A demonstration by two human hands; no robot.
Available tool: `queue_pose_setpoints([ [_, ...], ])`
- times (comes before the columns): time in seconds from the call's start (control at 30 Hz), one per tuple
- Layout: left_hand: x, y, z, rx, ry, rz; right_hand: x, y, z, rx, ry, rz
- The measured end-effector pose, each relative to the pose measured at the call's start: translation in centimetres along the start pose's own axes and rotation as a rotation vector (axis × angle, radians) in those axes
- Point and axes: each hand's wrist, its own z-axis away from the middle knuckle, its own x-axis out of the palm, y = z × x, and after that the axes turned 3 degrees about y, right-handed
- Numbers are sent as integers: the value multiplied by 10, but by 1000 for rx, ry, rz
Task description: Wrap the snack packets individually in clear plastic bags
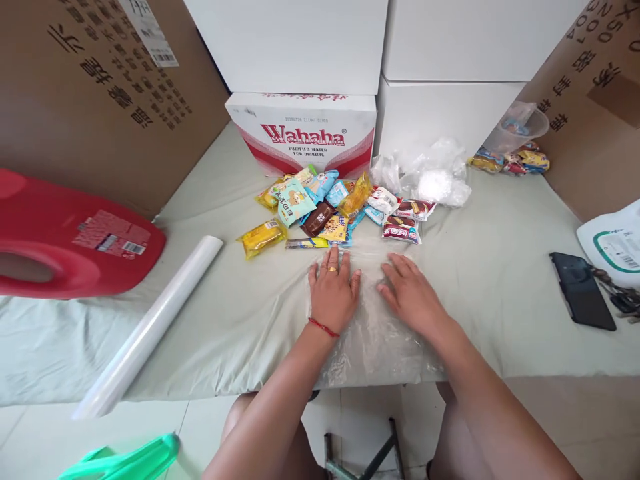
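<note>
A clear plastic bag [375, 340] lies flat on the cloth-covered table in front of me, reaching the near edge. My left hand [334, 290] rests palm down on its left side, fingers spread, a ring on one finger and a red cord at the wrist. On the right side of the bag my right hand [413, 293] also lies flat with its fingers apart. Just beyond my fingertips is a pile of wrapped snacks [317, 219] in several colours. One yellow-wrapped snack [261, 237] lies a little apart at the left.
Behind the snacks stand a Wahaba-style "Wahaha" water box [305, 137] and crumpled clear bags [430, 177]. A plastic roll [155, 320] and red jug [75, 233] are at left. Right are a phone [583, 291], keys [620, 293], a white bottle [615, 243] and a clear tub [517, 130].
</note>
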Motion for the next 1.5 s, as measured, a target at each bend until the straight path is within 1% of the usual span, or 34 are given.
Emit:
queue_pose_setpoints([
  [0.07, -2, -3, 1, -18, 17, 7, 1, 19, 0, 33, -38, 39],
  [0.13, -4, -7, 3, -42, 30, 8, -3, 30, 0, 25, -73, 32],
  [0.23, -3, -12, 8, -60, 11, 6, -19, 32, -7, 36, -77, 8],
  [0.3, -2, -13, 11, -59, -18, 19, -33, 24, -21, 42, -13, 12],
  [0.37, -1, -13, 12, -65, -39, 35, -47, 9, -44, 6, 53, 34],
  [0.4, -1, -12, 12, -67, -47, 42, -52, -2, -59, -31, 57, 48],
  [0.47, -1, -11, 12, -65, -58, 50, -54, -27, -93, -98, 1, 92],
  [0.5, -1, -11, 11, -59, -64, 51, -50, -40, -110, -109, -41, 129],
  [0.53, -1, -11, 11, -51, -67, 49, -44, -53, -129, -85, -64, 177],
  [0.63, 0, -10, 10, -34, -64, 19, -12, -84, -179, 59, -105, 298],
  [0.7, 0, -10, 10, -38, -54, -18, 11, -94, -205, 125, -135, 294],
  [0.77, 0, -9, 11, -49, -43, -61, 29, -96, -219, 201, -148, 274],
  [0.8, 0, -9, 12, -50, -39, -79, 34, -94, -222, 236, -147, 263],
  [0.87, 0, -9, 13, -39, -41, -100, 38, -87, -222, 289, -126, 248],
  [0.93, -1, -10, 14, -19, -49, -103, 37, -78, -217, 301, -97, 245],
  [1.0, -1, -11, 14, -14, -51, -97, 34, -73, -212, 274, -70, 251],
  [1.1, -1, -12, 15, -17, -49, -87, 35, -75, -211, 248, -44, 240],
  [1.17, -1, -12, 15, -10, -49, -83, 40, -80, -217, 291, -39, 205],
  [1.3, 1, -11, 16, 2, -49, -86, 54, -85, -234, 386, -63, 35],
  [1.4, 2, -11, 15, 3, -47, -93, 60, -77, -241, 412, -113, -100],
  [1.5, 2, -12, 14, 9, -37, -90, 59, -68, -243, 417, -108, -187],
])
